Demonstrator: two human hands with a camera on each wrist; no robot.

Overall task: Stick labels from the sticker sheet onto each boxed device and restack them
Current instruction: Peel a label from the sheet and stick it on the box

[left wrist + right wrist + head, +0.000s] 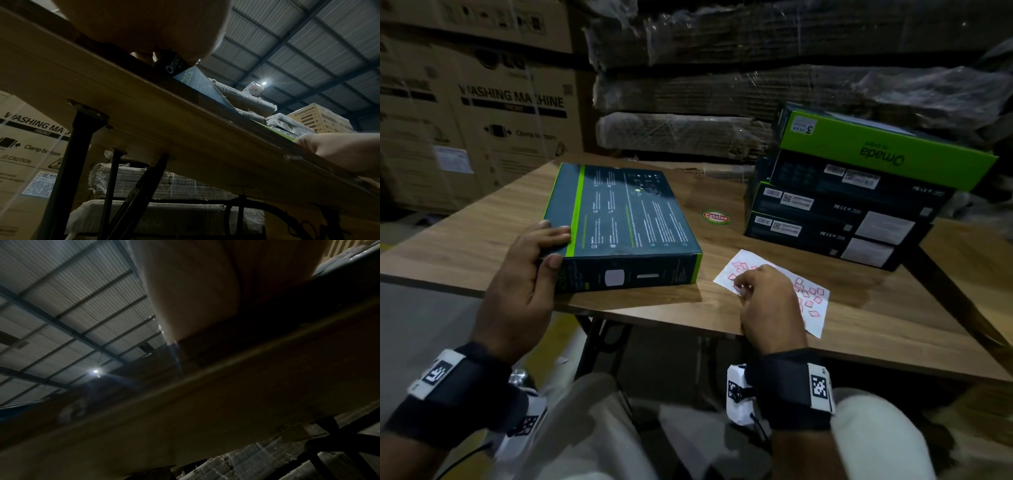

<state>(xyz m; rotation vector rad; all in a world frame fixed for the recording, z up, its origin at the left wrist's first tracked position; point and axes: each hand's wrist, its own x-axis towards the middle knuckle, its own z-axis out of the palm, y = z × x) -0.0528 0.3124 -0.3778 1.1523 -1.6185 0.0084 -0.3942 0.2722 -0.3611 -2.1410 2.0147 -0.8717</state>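
Note:
A dark boxed device (619, 219) with a green stripe lies flat on the wooden table (482, 233). My left hand (534, 253) grips its near left corner, fingers on top and thumb on the front side; the left wrist view shows that corner (174, 65) from below. A white sticker sheet (811, 301) with red-edged labels lies to the right of the box. My right hand (763, 294) rests on the sheet with fingers curled at its left part; whether they pinch a label is hidden. A stack of several boxed devices (852, 205) stands at the back right.
A round red and green sticker (716, 217) is on the tabletop between box and stack. Large cartons (482, 113) and wrapped cardboard bundles (688, 130) rise behind the table. The table's near edge (654, 318) runs just under my hands; black legs (76, 154) stand below.

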